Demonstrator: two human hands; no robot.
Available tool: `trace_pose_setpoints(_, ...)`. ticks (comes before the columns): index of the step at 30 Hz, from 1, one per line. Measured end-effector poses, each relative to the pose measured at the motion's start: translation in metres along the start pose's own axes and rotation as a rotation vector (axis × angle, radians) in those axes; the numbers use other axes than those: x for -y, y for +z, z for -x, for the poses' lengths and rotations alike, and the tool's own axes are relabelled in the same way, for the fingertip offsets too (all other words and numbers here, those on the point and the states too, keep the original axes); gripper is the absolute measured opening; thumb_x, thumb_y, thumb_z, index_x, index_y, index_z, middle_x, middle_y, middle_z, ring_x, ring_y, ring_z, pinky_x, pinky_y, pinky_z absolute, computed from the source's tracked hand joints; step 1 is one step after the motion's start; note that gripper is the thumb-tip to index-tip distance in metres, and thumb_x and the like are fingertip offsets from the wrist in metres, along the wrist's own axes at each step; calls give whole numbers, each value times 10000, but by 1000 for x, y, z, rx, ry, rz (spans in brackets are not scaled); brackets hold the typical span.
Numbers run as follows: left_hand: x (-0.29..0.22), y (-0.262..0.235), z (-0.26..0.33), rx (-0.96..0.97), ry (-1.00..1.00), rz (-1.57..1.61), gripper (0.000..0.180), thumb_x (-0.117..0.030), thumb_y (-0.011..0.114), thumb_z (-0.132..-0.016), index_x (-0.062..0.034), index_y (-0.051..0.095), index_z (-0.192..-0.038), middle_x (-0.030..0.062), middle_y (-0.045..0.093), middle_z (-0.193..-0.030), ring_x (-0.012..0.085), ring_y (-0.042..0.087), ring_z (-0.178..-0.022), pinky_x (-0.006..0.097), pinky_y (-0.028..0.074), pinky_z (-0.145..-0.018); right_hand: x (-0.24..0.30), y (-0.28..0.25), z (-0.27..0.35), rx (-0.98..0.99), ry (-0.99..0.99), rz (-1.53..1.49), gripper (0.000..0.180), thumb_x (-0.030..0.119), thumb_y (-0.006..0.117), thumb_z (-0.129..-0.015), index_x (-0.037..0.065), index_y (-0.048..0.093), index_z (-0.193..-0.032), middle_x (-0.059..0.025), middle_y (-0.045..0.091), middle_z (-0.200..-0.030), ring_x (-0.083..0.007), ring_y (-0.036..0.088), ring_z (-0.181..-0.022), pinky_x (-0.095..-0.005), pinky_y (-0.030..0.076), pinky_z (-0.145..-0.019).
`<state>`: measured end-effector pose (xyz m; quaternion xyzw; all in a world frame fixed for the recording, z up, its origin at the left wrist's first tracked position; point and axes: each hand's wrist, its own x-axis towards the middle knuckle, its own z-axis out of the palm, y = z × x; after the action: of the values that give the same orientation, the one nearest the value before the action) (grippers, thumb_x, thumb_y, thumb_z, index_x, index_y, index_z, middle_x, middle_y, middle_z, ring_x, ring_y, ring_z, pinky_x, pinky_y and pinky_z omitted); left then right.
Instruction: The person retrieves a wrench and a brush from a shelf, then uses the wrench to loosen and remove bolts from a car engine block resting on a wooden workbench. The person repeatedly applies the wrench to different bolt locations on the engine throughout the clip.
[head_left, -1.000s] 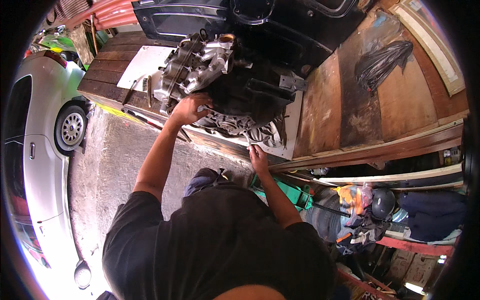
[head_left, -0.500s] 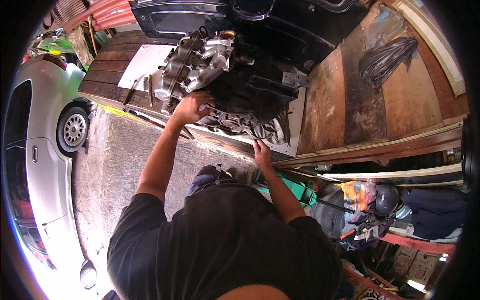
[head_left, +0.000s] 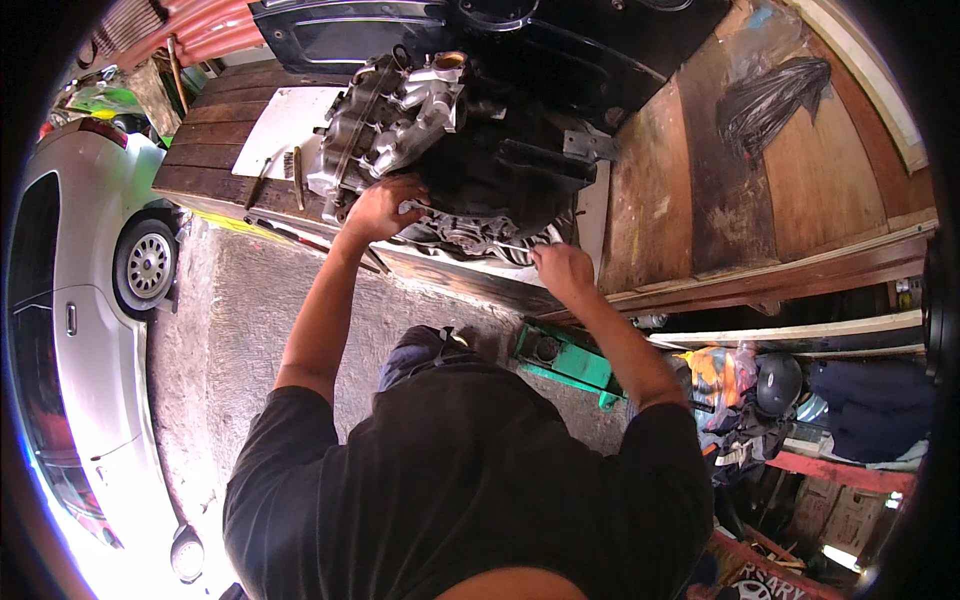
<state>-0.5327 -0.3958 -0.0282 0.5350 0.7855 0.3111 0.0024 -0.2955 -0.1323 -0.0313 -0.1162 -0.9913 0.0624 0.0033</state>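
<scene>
A greasy engine lies on the bench, its silvery upper part to the left and its dark block to the right. My left hand is at the engine's near edge with fingers bent; a pale bit shows by the thumb, and what it grips is hidden. In my right hand, a thin metal wrench points left toward the round metal parts on the engine's near face. Its far end is too small to make out. Grey cloth is bunched under the engine beside this hand.
A wire brush and a slim tool lie left of the engine. Behind it leans a black panel. A black plastic bag is on the boards at right. A silver car stands at left, a green jack below the bench.
My right hand has moved right and slightly up, and the wrench now lies more level. My left hand stays in nearly the same place on the engine.
</scene>
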Motion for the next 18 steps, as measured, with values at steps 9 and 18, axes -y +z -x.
trace_pose_setpoints(9,-1,1,-1,13,-33,-14,256,-250,699,-802,-85,712,-998,116,657,-1179,303,556,-1198,411,451,-1008,17,-24,-16,131,-99,198,239,249,578,-909,60,714,-856,-190,681,-783,-362,682,-730,-470,532,-656)
trace_pose_setpoints(18,-7,-3,-4,22,-22,3,234,-218,701,-807,-78,709,-994,112,659,-1178,300,547,-1215,410,453,-1008,-8,52,33,-300,251,-735,263,289,603,-948,47,673,-1027,-163,656,-768,-275,638,-615,-371,490,-588)
